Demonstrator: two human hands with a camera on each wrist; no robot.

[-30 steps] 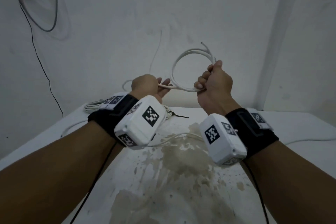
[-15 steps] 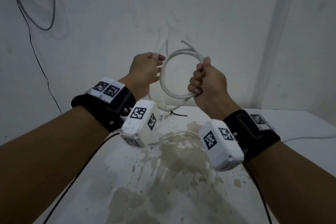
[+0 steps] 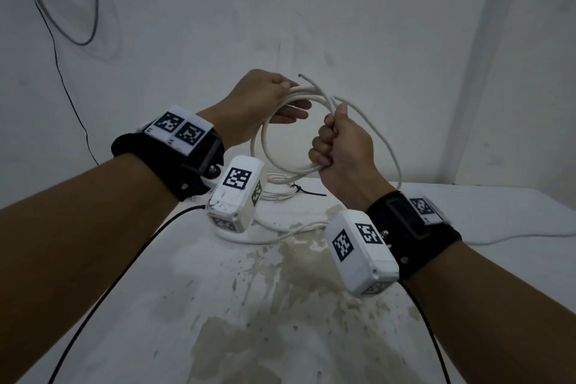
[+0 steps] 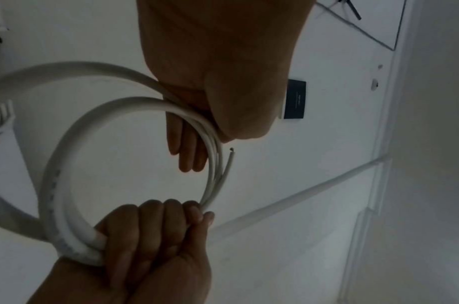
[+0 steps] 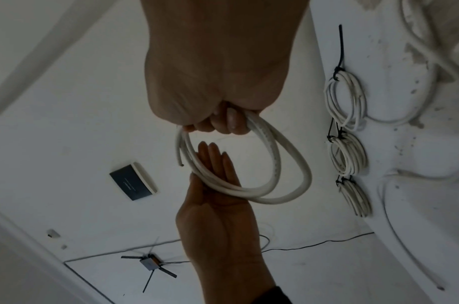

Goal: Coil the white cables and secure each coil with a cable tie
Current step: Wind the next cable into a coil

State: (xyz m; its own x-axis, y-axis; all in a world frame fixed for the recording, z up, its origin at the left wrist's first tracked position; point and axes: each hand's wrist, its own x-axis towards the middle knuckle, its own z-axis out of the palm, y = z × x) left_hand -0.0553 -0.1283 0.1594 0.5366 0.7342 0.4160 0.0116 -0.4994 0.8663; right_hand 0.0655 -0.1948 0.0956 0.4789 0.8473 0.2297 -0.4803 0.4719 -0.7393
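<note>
A white cable coil (image 3: 264, 143) of several loops is held up above the table between both hands. My right hand (image 3: 343, 140) grips its right side in a fist, also clear in the left wrist view (image 4: 150, 236). My left hand (image 3: 265, 100) pinches the top left of the coil, thumb above and straight fingers (image 5: 212, 156) beneath. A cut cable end (image 3: 300, 75) sticks up by the left thumb. One wider loop (image 3: 391, 146) swings out to the right of the right hand. Three tied coils (image 5: 345, 102) with black cable ties (image 5: 340, 47) lie on the table.
The white table (image 3: 218, 305) is stained in the middle and meets a white wall behind. Loose white cable (image 3: 274, 237) lies under the hands and trails off right (image 3: 505, 235). A thin black wire (image 3: 67, 93) hangs on the left wall.
My left hand has risen from low beside the coil to its top left and now pinches the loops there. A wider loop has appeared right of the right hand, which keeps its grip.
</note>
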